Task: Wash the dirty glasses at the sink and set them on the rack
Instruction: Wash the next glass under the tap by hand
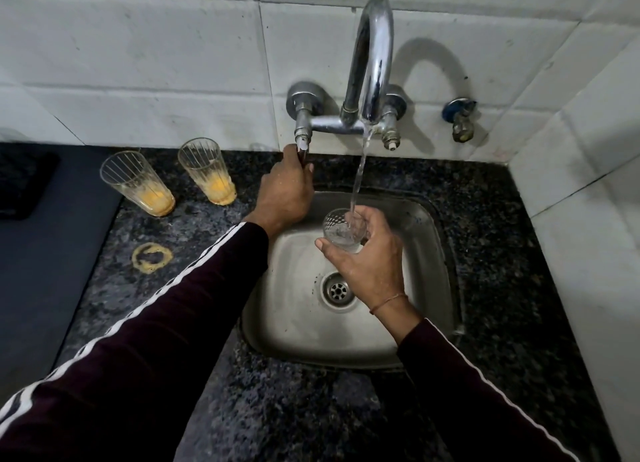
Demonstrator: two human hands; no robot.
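My right hand [372, 257] grips a clear glass [337, 229] over the steel sink [426, 253], mouth up under the running stream from the chrome tap [374, 59]. Water is falling into the glass. My left hand [285, 191] is curled round the tap's left handle [302, 139]. Two dirty ribbed glasses stand upright on the dark granite counter to the left of the sink, each with orange residue at the bottom: one further left [136, 182], one nearer the tap [207, 170].
An orange ring stain [151, 256] marks the counter in front of the dirty glasses. A dark mat [41, 253] lies at the far left. A small valve [462, 118] juts from the tiled wall at right. The drain [338, 291] sits mid-sink. No rack shows.
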